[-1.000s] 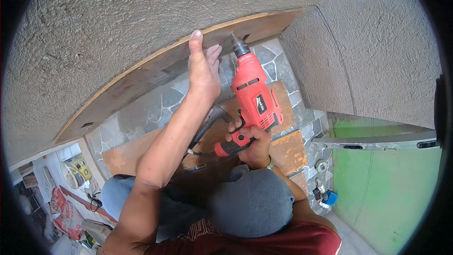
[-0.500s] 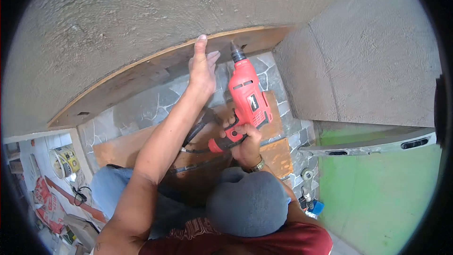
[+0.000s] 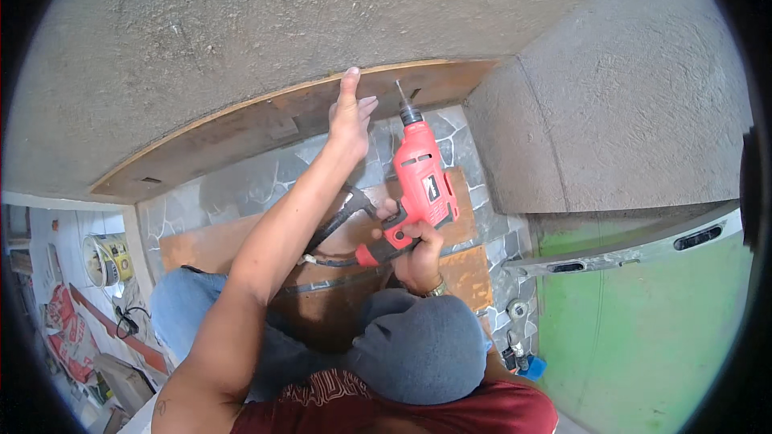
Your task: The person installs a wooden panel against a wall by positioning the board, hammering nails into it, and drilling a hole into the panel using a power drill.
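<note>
My right hand [image 3: 421,254] grips a red and black corded power drill [image 3: 426,181]. The thin drill bit [image 3: 403,92] points at the face of a long wooden board [image 3: 293,108] that runs along the foot of the plastered wall; whether its tip touches the wood I cannot tell. My left hand [image 3: 350,122] is open against the board, left of the bit, its thumb at the top edge and its fingers stretched out. A dark slot shows in the board right beside the bit, and another near the left end.
Orange-brown boards [image 3: 465,273] lie on the stone-patterned floor around my knees. To the right, a metal level [image 3: 635,255] spans in front of a green panel [image 3: 635,329]. A bucket [image 3: 107,260] stands at the left beyond a ledge. A black hammer-like tool [image 3: 342,213] lies near the drill.
The drill has come back from the board, so more of the bit shows. My left hand stays at the board with its fingers spread a little more. The view has shifted slightly.
</note>
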A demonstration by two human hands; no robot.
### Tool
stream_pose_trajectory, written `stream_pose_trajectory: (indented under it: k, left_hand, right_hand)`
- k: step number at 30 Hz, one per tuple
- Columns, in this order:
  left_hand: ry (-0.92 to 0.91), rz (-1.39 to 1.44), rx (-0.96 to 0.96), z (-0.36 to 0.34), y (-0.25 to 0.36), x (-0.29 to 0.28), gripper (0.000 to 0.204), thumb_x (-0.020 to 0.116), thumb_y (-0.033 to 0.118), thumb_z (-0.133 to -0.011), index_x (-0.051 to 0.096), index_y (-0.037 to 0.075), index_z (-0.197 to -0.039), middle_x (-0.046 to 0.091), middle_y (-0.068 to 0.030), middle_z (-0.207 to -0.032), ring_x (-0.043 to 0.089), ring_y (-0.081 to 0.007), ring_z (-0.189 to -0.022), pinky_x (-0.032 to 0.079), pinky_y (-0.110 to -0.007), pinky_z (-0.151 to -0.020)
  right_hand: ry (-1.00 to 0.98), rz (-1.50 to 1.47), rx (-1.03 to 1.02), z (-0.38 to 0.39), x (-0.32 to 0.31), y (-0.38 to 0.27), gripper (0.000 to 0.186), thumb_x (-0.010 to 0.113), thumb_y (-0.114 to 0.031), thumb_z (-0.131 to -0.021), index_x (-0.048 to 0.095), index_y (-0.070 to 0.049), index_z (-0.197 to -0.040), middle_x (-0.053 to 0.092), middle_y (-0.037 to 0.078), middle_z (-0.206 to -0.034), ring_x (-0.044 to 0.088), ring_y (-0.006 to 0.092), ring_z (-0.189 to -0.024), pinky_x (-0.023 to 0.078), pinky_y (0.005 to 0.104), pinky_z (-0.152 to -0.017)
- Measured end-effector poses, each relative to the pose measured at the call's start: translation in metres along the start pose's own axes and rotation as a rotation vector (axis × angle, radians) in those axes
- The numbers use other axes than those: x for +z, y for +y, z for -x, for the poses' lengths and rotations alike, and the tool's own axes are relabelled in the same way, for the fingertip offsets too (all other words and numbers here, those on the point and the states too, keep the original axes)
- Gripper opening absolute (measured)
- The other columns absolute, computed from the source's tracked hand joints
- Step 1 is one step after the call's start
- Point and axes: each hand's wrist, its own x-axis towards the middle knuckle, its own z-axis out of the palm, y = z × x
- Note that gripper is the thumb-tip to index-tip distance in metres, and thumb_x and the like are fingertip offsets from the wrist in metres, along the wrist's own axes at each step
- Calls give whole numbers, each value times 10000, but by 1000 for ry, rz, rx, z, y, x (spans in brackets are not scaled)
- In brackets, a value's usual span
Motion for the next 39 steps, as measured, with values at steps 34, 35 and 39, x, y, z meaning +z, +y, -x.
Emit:
stream_pose_trajectory:
  k: [34,35,39]
  left_hand:
    - [-121,-105,-41,12,16,0,1226,659,739,-760,116,-15,-1559,256,-342,-1542,362,-396,-1428,101,-491,-1228]
    - [-126,-106,-53,9,18,-4,1232,655,744,-759,113,-18,-1559,252,-336,-1549,365,-388,-1428,104,-488,-1228]
    - [-152,-135,-46,7,17,-5,1233,651,758,-753,125,-3,-1568,297,-313,-1545,385,-376,-1419,114,-485,-1228]
  right_hand:
    - [130,-195,-3,4,-224,8,668,524,-82,-676,488,-21,-1340,615,212,-1300,577,410,-1245,516,557,-969]
    - [147,-174,22,5,-219,7,567,536,-77,-754,493,-11,-1316,632,225,-1260,599,413,-1215,504,587,-996]
    - [224,35,117,9,-243,4,348,583,-192,-940,541,-26,-1243,678,201,-1154,666,363,-1107,546,518,-962]
